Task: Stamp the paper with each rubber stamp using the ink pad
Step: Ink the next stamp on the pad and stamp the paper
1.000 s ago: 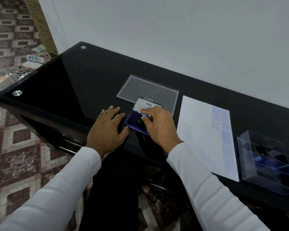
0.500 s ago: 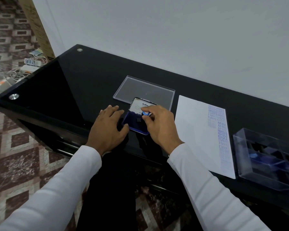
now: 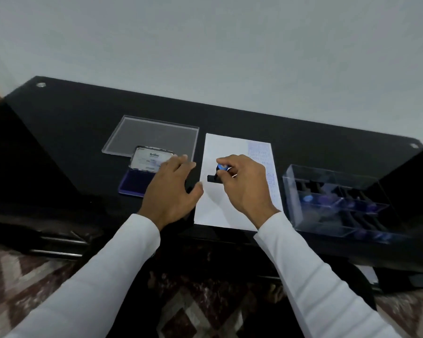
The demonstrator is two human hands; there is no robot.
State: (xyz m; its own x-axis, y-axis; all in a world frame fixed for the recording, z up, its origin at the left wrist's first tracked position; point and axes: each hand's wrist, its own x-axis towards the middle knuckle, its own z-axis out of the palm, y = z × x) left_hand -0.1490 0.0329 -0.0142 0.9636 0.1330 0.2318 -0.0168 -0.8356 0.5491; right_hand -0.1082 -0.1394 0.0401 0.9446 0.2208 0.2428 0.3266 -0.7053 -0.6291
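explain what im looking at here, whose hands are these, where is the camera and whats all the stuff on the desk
There is no machine here: a person in white sleeves wears a camera on the head, so the one picture looks forward and down at their own hands. The right hand pinches a small rubber stamp with a blue top, its black base over a sheet of paper that already has rows of blue prints down its right side. The left hand rests open at the paper's left edge. On the black desk also lie an open ink pad, a clear lid behind it, and a clear box with more stamps on the right.
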